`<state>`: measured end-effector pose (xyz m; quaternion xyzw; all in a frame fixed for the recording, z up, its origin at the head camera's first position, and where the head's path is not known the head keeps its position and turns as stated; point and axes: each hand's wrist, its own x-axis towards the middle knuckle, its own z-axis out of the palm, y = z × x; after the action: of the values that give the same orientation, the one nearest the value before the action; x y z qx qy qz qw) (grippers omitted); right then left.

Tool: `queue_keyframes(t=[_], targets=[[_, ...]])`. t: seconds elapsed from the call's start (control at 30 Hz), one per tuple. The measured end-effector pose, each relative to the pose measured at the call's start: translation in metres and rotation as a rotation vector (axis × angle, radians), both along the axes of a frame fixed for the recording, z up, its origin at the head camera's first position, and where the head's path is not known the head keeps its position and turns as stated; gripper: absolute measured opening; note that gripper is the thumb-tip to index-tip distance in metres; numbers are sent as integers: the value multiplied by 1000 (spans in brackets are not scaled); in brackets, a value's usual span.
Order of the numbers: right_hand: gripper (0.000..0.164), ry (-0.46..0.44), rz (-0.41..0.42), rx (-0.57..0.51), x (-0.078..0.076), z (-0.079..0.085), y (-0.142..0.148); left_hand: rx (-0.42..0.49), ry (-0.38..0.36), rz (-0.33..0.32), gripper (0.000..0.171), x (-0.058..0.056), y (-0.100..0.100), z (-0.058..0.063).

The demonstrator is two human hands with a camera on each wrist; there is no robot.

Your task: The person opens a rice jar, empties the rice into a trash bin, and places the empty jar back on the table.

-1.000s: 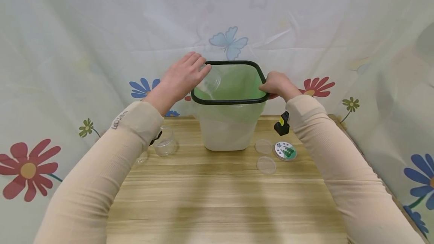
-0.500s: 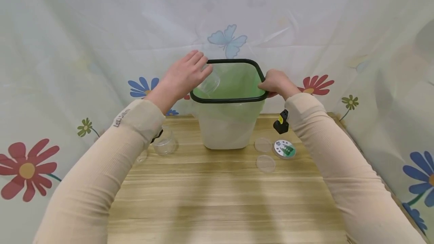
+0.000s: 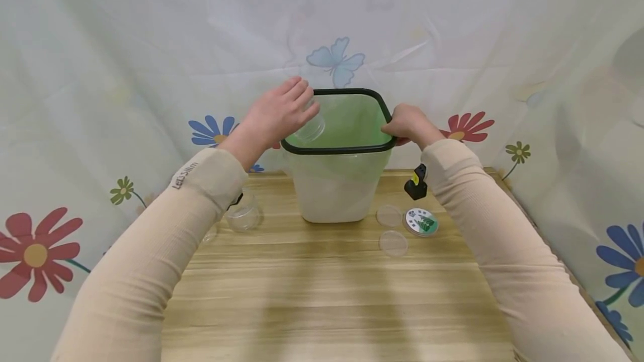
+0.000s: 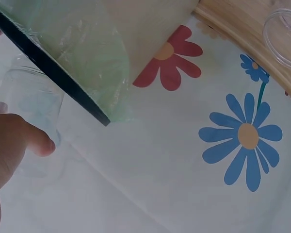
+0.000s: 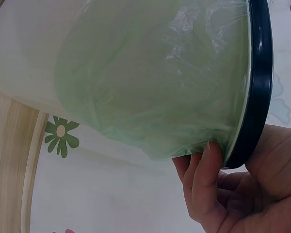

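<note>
My left hand (image 3: 282, 113) holds a clear jar (image 3: 311, 129) tipped mouth-down over the left side of a white trash bin (image 3: 334, 200). In the left wrist view the thumb (image 4: 39, 141) lies along that jar's clear wall. A green liner bag (image 3: 352, 119) lines the bin, its edge folded outside under the black rim (image 3: 342, 150). On the right, my right hand (image 3: 410, 123) grips the rim, fingers curled beneath it against the bag in the right wrist view. What lies deep in the bin is hidden.
Another clear jar (image 3: 244, 218) stands left of the bin, with a further clear piece partly behind my left sleeve. Two clear discs (image 3: 389, 215) and a round green-and-white labelled lid (image 3: 420, 222) lie to the right. A flowered curtain (image 3: 151, 71) hangs behind the wooden table (image 3: 332, 295).
My left hand has shifted slightly right, with the jar tipped a little further down. A pale streak at the jar a second ago no longer shows. My right hand stays on the rim.
</note>
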<state>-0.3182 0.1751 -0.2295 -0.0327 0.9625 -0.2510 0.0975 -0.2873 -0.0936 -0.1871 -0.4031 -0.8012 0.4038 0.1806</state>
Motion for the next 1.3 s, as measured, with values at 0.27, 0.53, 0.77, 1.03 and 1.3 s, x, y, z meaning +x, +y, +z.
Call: queue_keyframes(t=[0.27, 0.53, 0.77, 1.03, 1.3], targets=[[19, 10, 9, 22, -1, -1, 1, -39, 54, -72, 105, -1, 0, -5], [17, 12, 7, 16, -1, -2, 2, -32, 75, -121, 104, -1, 1, -7], [17, 11, 1, 17, -1, -3, 1, -97, 91, -113, 108, -1, 4, -5], [17, 18, 0, 14, 0, -3, 0, -110, 53, -96, 110, -3, 5, -1], [18, 22, 6, 32, 1, -2, -1, -71, 89, -149, 111, -6, 1, 1]])
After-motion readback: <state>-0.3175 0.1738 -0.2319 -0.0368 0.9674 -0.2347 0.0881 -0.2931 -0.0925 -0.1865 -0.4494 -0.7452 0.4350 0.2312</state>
